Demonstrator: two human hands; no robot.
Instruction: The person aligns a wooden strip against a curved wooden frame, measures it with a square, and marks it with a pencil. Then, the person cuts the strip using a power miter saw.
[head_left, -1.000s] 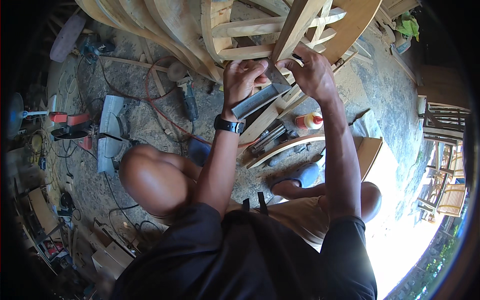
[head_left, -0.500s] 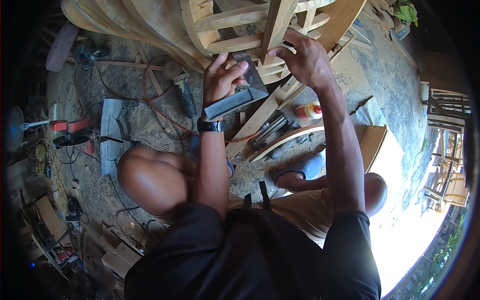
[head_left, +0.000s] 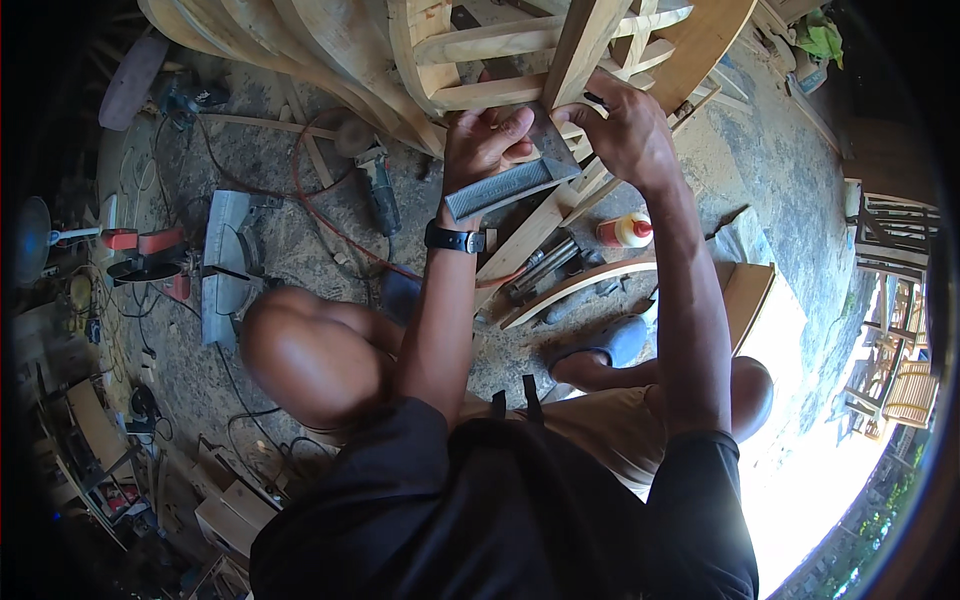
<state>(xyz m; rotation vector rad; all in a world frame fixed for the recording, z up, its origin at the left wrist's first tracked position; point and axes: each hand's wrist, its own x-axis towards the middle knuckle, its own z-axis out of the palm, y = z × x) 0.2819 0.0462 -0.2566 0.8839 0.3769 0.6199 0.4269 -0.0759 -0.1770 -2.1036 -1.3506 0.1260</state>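
My left hand (head_left: 485, 150) wears a dark wristwatch and grips a try square (head_left: 510, 189) by its dark flat blade. The square's grey ridged stock slants across below my fingers, and its blade lies close against the wooden chair frame (head_left: 495, 94). At the frame's upright post (head_left: 585, 50), my right hand (head_left: 630, 135) is closed with thumb and fingers bent together. A small dark thing (head_left: 594, 99) shows at those fingers; I cannot make out its kind. Curved slats and rails of pale bare wood rise above both hands.
A glue bottle (head_left: 625, 231) with a red cap stands on the dusty floor beside clamps (head_left: 540, 268) and a curved wooden strip (head_left: 580, 288). An angle grinder (head_left: 378, 190) and its cord lie left of my arm. A mitre saw (head_left: 225, 265) is farther left.
Both hands and the square appear shifted slightly right and down in the view, along with the chair frame. The left hand's grip on the square stays.
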